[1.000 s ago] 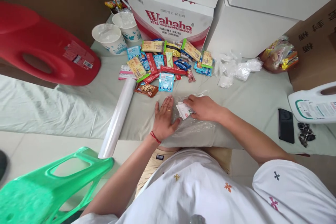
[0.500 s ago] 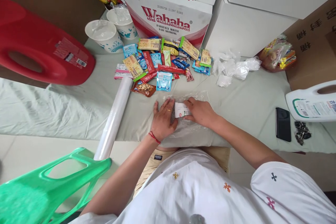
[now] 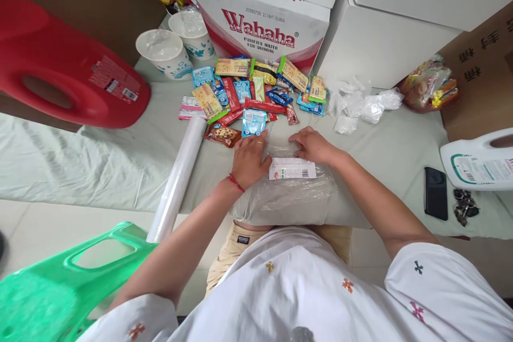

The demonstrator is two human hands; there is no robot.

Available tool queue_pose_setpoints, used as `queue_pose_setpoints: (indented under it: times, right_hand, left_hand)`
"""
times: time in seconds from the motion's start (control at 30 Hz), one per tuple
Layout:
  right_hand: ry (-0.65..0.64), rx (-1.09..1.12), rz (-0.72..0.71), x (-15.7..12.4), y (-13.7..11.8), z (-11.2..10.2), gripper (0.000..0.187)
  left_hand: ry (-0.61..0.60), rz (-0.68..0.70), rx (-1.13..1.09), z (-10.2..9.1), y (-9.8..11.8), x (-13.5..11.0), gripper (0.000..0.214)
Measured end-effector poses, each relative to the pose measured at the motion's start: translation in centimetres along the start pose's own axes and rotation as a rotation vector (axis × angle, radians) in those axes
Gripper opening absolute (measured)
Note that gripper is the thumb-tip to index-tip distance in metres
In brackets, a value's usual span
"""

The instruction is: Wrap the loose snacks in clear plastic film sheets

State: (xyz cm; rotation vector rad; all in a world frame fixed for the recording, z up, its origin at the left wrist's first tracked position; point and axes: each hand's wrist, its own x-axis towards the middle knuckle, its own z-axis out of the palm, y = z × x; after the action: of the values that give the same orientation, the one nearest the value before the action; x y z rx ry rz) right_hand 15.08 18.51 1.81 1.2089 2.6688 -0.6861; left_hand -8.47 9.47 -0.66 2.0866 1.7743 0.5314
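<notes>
A flat white sachet [image 3: 292, 169] with printing and a barcode lies on a spread sheet of clear plastic film [image 3: 286, 197] at the near edge of the covered table. My left hand [image 3: 249, 163] rests at the film's far left corner, fingers stretched forward, their tips close to a light blue packet [image 3: 254, 123]. On the other side, my right hand [image 3: 315, 147] touches the film's far edge just behind the sachet, with its fingers apart and slightly bent. Neither hand is on the sachet.
Behind lies a pile of snack packets [image 3: 264, 106]. A film roll [image 3: 176, 181] lies on the left, past it a red jug [image 3: 116, 91] and paper cups [image 3: 164, 59]. Rightward are crumpled clear wraps [image 3: 364, 104], a phone [image 3: 436, 192] and keys [image 3: 465, 207]. A green stool [image 3: 48, 294] stands lower left.
My hands have let go of the sachet and moved to the film's far edge. The sachet now lies fully visible, and the film is spread flatter towards me.
</notes>
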Motion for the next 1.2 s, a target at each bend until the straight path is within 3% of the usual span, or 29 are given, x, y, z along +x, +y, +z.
queue_pose_setpoints:
  times: [0.1,0.23,0.33,0.5,0.67,0.77,0.87,1.0,1.07,1.2]
  right_hand:
    - [-0.011,0.042,-0.013,0.3,-0.2,-0.5,0.018]
    - [0.096,0.063,-0.011,-0.4,-0.8,-1.4,0.016]
    - [0.161,0.06,-0.065,-1.5,-1.1,-1.4,0.018]
    - [0.159,0.107,-0.174,-3.8,-1.0,-0.6,0.02]
    - [0.109,0.161,-0.275,-5.0,-0.4,0.8,0.017]
    - [0.106,0.166,-0.262,-5.1,-0.1,1.7,0.021]
    - [0.136,0.184,-0.222,-5.1,-0.1,2.2,0.023]
    - [0.199,0.189,-0.225,-6.1,-0.3,2.7,0.024]
    - [0.235,0.184,-0.224,-7.6,-0.2,3.1,0.025]
    - [0.251,0.112,-0.178,-11.6,0.3,4.6,0.045]
  left_hand:
    - [-0.117,0.022,0.019,0.1,-0.8,1.7,0.056]
    - [-0.124,0.059,-0.118,0.1,-2.0,1.8,0.035]
    - [-0.025,0.085,-0.18,-0.1,-2.1,0.7,0.031]
    - [0.052,0.277,-0.154,-0.2,-1.4,-1.8,0.028]
    - [0.011,0.414,-0.023,0.8,-1.3,-3.6,0.027]
    - [-0.038,0.466,0.023,1.2,-0.9,-4.4,0.024]
    - [-0.05,0.436,0.06,1.3,0.2,-5.2,0.021]
    - [-0.048,0.281,0.151,1.8,2.1,-5.4,0.035]
    - [-0.071,0.249,0.169,2.1,2.7,-5.3,0.036]
    - [-0.13,0.251,0.103,2.6,2.6,-5.1,0.033]
